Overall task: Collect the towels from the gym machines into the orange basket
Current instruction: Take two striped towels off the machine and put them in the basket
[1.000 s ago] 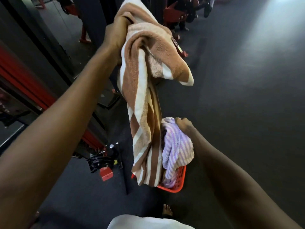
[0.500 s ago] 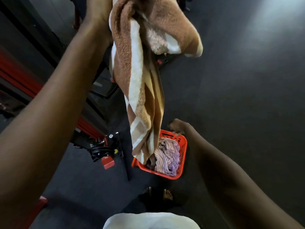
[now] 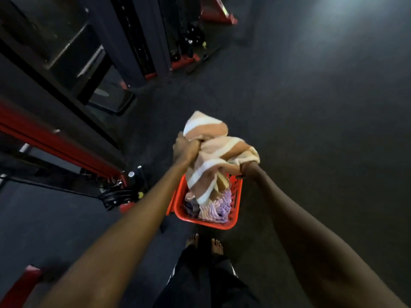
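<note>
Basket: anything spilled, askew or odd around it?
Nothing spilled. The orange basket sits flat on the floor with a purple striped towel inside. The brown and white towel is only partly in, most of it bunched above the rim in the left hand, the right hand at its edge.

Tan-and-white striped towel — lilac towel — orange basket.

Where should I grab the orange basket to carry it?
Probably by the top rim of the orange basket, reaching down from above with a hand on each long side. It sits upright on the floor, and I can't make out a handle. The striped towel hanging in covers the far rim, so the near end is easier to reach.
</note>
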A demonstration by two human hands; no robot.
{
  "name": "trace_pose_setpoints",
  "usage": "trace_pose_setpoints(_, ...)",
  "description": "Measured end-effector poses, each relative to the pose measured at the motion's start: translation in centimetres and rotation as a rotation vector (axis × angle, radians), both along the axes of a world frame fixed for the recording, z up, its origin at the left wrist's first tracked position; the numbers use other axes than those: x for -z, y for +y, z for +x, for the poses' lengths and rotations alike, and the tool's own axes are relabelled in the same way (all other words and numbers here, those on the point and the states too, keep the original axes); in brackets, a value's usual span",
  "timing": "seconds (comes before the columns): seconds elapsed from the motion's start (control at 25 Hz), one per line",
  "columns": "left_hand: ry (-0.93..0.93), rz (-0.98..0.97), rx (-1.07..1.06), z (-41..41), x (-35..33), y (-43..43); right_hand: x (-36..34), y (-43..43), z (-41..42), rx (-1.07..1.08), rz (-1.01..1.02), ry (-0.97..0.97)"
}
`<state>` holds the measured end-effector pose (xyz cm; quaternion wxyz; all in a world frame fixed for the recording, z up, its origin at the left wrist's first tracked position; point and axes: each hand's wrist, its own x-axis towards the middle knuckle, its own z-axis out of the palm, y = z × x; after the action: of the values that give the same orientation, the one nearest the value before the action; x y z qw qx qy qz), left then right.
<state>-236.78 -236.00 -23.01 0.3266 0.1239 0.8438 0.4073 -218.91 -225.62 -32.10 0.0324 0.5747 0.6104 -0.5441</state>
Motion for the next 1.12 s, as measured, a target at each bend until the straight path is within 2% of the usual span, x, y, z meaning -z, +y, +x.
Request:
trace_pose_setpoints(0.12, 0.0, -0.164, 0.137, -0.3, 10.1, -1.3, 3.4, -0.7, -1.2, 0.101, 0.066, 0.011)
trace_pose_setpoints(0.24, -0.039, -0.278, 0.351, -0.4, 21.7, -1.9, 11.0, -2.4, -2.8, -0.033, 0.184, 0.021)
trace_pose_setpoints(0.4, -0.134, -0.425, 0.566, -0.4, 34.7, -2.3, 22.2, -4.3, -4.5, -0.115, 0.089, -0.119)
trace_pose_setpoints(0.48, -0.124, -0.507, 0.758, -0.2, 40.7, -3.1, 27.4, -5.1, -4.6, -0.161, 0.071, -0.184)
trace_pose_setpoints(0.56, -0.159, -0.556, 0.894, 0.4, 45.2, -4.3, 31.4, -6.5, -3.7, -0.298, 0.012, -0.22)
trace_pose_setpoints(0.64, -0.211, -0.576, 0.917, 1.1, 48.9, -5.3, 34.5, -8.1, -2.5, -0.386, -0.029, -0.214)
trace_pose_setpoints(0.76, -0.243, -0.612, 0.951, 1.9, 53.3, -6.4, 38.5, -10.3, -1.0, -0.308, -0.019, -0.225)
trace_pose_setpoints(0.88, -0.137, -0.514, 0.771, 3.0, 52.3, -6.4, 39.1, -11.6, -0.4, -0.248, 0.036, -0.202)
trace_pose_setpoints(1.0, 0.022, -0.391, 0.474, 1.8, 45.4, -4.4, 34.1, -10.5, -1.4, -0.187, 0.057, -0.146)
trace_pose_setpoints(1.12, 0.092, -0.202, 0.38, -1.7, 37.1, -1.5, 27.3, -6.6, -4.7, -0.081, 0.089, -0.077)
